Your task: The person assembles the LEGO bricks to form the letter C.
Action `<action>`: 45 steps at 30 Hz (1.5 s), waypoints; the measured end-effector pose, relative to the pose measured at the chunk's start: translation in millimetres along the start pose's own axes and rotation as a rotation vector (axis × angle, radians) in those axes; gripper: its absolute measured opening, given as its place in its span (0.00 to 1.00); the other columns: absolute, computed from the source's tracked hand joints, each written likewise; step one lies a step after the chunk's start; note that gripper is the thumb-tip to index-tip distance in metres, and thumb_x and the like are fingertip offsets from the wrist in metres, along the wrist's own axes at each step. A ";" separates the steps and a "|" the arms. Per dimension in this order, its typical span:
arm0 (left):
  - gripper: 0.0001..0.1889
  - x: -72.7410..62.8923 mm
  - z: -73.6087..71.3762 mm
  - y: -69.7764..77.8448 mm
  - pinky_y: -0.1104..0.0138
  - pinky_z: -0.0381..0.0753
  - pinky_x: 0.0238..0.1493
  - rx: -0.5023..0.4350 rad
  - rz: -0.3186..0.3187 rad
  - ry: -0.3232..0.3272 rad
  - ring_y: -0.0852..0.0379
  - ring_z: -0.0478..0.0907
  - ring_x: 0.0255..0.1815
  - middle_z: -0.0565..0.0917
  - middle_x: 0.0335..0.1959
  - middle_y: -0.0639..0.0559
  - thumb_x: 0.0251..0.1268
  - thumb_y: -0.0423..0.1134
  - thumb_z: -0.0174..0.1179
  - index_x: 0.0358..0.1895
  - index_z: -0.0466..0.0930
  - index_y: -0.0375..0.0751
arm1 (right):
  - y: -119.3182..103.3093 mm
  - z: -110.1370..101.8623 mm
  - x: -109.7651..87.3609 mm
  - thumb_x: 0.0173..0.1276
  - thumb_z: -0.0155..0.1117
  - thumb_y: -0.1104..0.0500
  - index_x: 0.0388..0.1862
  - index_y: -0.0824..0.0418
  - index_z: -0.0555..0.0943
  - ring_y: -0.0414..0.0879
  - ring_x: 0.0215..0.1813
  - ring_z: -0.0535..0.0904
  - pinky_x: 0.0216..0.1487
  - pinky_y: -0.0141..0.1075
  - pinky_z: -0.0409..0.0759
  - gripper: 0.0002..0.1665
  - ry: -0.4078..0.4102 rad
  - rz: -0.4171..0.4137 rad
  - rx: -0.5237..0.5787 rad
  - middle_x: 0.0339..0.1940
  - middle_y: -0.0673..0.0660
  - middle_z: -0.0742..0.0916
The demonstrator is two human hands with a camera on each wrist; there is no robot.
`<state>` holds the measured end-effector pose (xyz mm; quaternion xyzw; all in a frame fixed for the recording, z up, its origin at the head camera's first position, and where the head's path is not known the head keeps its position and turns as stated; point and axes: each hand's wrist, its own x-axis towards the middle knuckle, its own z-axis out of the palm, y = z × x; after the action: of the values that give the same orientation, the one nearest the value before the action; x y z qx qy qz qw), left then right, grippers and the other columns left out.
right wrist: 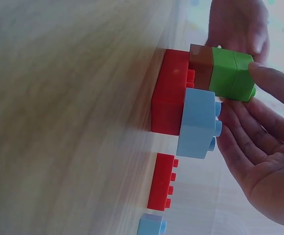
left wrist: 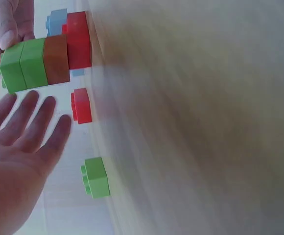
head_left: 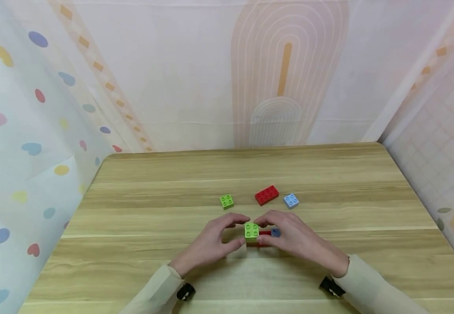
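Right hand [head_left: 293, 237] pinching the top green block [right wrist: 244, 77], second green block [right wrist: 224, 73], brown block [right wrist: 201, 66], red brick [right wrist: 170, 98] stacked beneath — left hand [head_left: 214, 238] loosely spread alongside

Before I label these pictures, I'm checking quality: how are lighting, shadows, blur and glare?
Head: fairly even light, soft shadow on the tabletop beside the left hand; left wrist: tabletop grain smeared, colours slightly hazy; right wrist: tabletop also blurred, small pale glint on the stacked red brick.
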<state>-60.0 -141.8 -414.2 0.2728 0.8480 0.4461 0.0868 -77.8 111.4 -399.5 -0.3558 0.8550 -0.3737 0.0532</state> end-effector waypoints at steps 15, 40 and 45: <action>0.14 16.8 -24.2 -7.2 0.51 0.70 0.67 0.078 -0.026 0.204 0.58 0.74 0.63 0.83 0.54 0.61 0.69 0.37 0.63 0.56 0.82 0.47 | 0.3 -0.4 1.4 0.64 0.73 0.53 0.53 0.57 0.82 0.40 0.49 0.82 0.49 0.39 0.84 0.19 0.014 -0.026 -0.022 0.47 0.48 0.87; 0.21 39.3 -43.6 -30.2 0.48 0.70 0.66 0.251 -0.078 0.162 0.48 0.73 0.64 0.79 0.61 0.50 0.69 0.43 0.64 0.61 0.77 0.41 | 0.5 1.7 0.5 0.65 0.73 0.53 0.53 0.56 0.83 0.38 0.49 0.82 0.49 0.38 0.84 0.19 0.010 -0.003 -0.009 0.48 0.47 0.87; 0.23 41.2 -45.6 -37.1 0.48 0.72 0.65 0.271 -0.073 0.156 0.47 0.74 0.63 0.78 0.62 0.48 0.67 0.44 0.65 0.62 0.76 0.40 | 0.6 1.4 -0.2 0.65 0.72 0.53 0.53 0.55 0.82 0.38 0.49 0.81 0.50 0.38 0.83 0.19 0.009 -0.004 -0.003 0.47 0.46 0.87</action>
<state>-126.5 -168.7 -413.3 0.2156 0.9138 0.3442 -0.0006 -77.5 110.9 -400.9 -0.3557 0.8551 -0.3741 0.0481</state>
